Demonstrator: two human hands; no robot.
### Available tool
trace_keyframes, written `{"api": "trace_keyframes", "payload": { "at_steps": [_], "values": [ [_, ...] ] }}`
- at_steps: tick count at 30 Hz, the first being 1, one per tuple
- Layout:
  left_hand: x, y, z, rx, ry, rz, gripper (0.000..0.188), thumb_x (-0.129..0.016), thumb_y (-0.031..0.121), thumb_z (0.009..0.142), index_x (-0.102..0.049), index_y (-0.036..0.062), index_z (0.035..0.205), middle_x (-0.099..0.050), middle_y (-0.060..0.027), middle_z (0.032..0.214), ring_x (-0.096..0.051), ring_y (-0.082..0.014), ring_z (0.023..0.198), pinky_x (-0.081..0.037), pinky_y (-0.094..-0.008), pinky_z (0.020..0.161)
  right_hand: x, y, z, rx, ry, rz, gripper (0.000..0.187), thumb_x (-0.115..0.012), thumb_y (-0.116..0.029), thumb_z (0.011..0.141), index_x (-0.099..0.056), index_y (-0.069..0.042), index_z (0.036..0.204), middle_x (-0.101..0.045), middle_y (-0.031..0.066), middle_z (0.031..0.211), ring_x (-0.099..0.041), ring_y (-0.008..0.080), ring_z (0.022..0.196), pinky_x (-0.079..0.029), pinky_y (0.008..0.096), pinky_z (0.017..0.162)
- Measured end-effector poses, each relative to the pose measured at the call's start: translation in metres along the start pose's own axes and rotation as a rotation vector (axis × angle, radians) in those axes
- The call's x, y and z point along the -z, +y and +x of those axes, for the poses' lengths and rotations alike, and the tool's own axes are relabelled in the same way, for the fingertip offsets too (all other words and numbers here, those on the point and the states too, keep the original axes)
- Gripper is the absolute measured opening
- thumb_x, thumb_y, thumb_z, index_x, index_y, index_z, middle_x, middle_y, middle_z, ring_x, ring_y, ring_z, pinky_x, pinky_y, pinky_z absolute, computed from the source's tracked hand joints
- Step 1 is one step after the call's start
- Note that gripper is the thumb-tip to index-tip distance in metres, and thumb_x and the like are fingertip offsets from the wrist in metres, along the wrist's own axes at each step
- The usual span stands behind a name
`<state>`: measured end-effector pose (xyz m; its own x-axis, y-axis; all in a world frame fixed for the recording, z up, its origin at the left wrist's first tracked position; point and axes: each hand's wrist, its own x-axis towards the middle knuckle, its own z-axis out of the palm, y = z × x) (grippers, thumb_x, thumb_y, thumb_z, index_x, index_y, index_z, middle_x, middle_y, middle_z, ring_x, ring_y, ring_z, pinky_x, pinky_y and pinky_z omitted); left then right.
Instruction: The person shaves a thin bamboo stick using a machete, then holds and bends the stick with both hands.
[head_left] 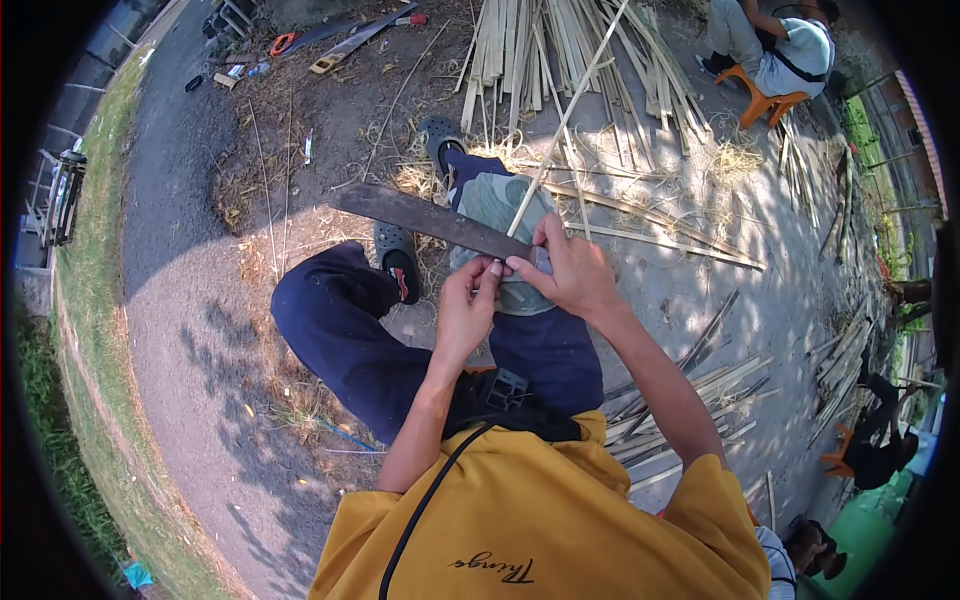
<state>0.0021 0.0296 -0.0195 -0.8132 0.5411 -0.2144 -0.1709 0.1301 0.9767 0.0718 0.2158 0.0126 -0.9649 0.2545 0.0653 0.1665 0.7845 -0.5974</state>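
Right hand (572, 272): closed around the handle of the machete (430, 218).
Left hand (468, 305): pinched the bamboo strip (566, 120) at the blade.
Strip: ran up-right from both hands, over the knee.

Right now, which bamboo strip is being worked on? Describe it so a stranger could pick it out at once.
Start at the big heap of split bamboo at the top of the view, then come down to the seated person's knee. One thin pale strip slants from there to the hands, where the right hand pinches it against a long dark blade. Unlike the strips lying on the ground, it is lifted and held.
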Motion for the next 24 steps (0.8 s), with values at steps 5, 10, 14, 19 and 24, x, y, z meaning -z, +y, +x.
{"api": "trace_keyframes", "payload": {
  "at_steps": [5, 10, 14, 19, 24],
  "values": [
    [0.011, 0.002, -0.022, 0.063, -0.024, 0.050, 0.024, -0.058, 0.018, 0.111, -0.072, -0.0001, 0.105, -0.059, 0.0039, 0.074, -0.046, -0.0026, 0.067, -0.036, -0.0237, 0.057, -0.009, 0.000, 0.002, 0.039, 0.120, -0.070, 0.057, -0.068, -0.061, 0.097, -0.051, -0.008, 0.108, -0.066, 0.0125, 0.065, -0.071, 0.0394, 0.061, -0.054, 0.0501, 0.054],
    [0.027, -0.008, -0.074, 0.080, 0.018, 0.046, 0.023, -0.058, 0.019, 0.111, -0.069, 0.0018, 0.101, -0.047, 0.0075, 0.067, -0.037, -0.0026, 0.061, -0.030, -0.0248, 0.054, -0.016, 0.011, 0.004, 0.060, 0.207, -0.042, 0.058, -0.066, -0.061, 0.098, -0.051, -0.006, 0.109, -0.068, 0.0131, 0.071, -0.071, 0.0386, 0.062, -0.053, 0.0508, 0.055],
    [0.037, -0.023, -0.095, 0.059, 0.049, 0.076, 0.022, -0.058, 0.018, 0.111, -0.070, 0.0018, 0.101, -0.045, 0.0077, 0.065, -0.035, -0.0029, 0.060, -0.029, -0.0252, 0.054, -0.011, 0.000, 0.003, -0.035, 0.150, -0.031, 0.053, -0.066, -0.056, 0.100, -0.053, -0.006, 0.111, -0.068, 0.0152, 0.082, -0.071, 0.0403, 0.071, -0.052, 0.0509, 0.063],
    [0.036, -0.011, -0.080, 0.080, 0.047, 0.142, 0.021, -0.059, 0.017, 0.109, -0.069, 0.0010, 0.100, -0.051, 0.0050, 0.065, -0.039, -0.0037, 0.060, -0.031, -0.0271, 0.054, -0.003, -0.007, 0.007, -0.029, 0.175, -0.051, 0.059, -0.074, -0.057, 0.092, -0.051, -0.006, 0.111, -0.068, 0.0151, 0.076, -0.072, 0.0398, 0.069, -0.055, 0.0508, 0.063],
    [0.034, -0.008, -0.073, 0.026, 0.019, 0.173, 0.022, -0.058, 0.019, 0.110, -0.067, 0.0013, 0.101, -0.049, 0.0059, 0.068, -0.041, -0.0023, 0.062, -0.033, -0.0244, 0.053, 0.013, -0.003, -0.008, -0.073, 0.132, -0.124, 0.063, -0.079, -0.057, 0.087, -0.056, -0.007, 0.117, -0.072, 0.0175, 0.083, -0.074, 0.0412, 0.077, -0.057, 0.0502, 0.067]
  ]
}}
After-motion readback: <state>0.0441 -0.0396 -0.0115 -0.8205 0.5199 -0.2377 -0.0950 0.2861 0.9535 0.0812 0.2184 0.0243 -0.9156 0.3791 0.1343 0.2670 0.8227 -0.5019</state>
